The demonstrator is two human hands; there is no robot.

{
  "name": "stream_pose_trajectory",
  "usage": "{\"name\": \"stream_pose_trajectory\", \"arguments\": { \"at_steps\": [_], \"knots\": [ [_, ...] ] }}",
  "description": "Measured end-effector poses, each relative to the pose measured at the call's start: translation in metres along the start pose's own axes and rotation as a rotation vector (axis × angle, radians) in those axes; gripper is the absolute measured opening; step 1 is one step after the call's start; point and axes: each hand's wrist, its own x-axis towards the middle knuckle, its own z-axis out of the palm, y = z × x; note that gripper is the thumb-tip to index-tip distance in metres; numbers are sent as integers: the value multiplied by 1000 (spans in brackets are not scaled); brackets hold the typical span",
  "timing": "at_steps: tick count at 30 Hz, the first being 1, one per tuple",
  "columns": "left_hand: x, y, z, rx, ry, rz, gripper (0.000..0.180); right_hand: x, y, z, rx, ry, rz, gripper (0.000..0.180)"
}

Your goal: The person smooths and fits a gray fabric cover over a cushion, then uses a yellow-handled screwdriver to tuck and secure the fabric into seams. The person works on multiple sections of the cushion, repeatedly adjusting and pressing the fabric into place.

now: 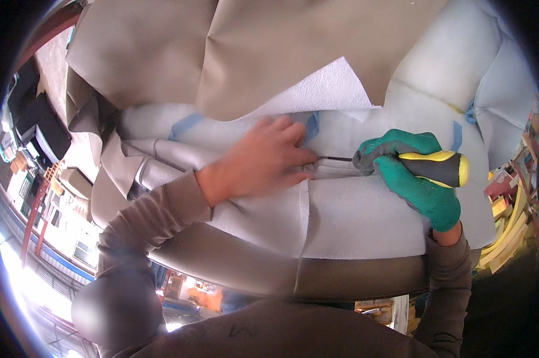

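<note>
My right hand, in a green and grey knit glove, is wrapped round a screwdriver-like tool with a yellow and black handle. Its thin dark shaft points left toward my bare left hand. That hand is blurred, its fingers curled in a pinch at the tool's tip; what they hold is hidden. Beneath both hands lies a taupe leather-like cover, its pale backing turned up and a seam running toward me. Whitish padding shows beyond my hands, with blue patches on it.
A large taupe flap is folded over the far side, with a white-backed corner turned up. Creased cover material bunches at the left. Yellow foam-like pieces lie at the right. Boxes and metal framing fill the left background.
</note>
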Motion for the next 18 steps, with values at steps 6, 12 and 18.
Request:
{"name": "stream_pose_trajectory", "arguments": {
  "at_steps": [6, 12, 18],
  "knots": [
    [-1, 1, -6, 23, -75, 2, 26, 0, 10, 2, 24, 56, -80, 14],
    [-3, 1, -11, -8, -76, 27, 24, 9, 32, 19, 69, 44, -35, 12],
    [-5, 4, -7, -32, -87, 21, 20, 29, 35, 37, 181, 211, 113, 15]
  ]
}}
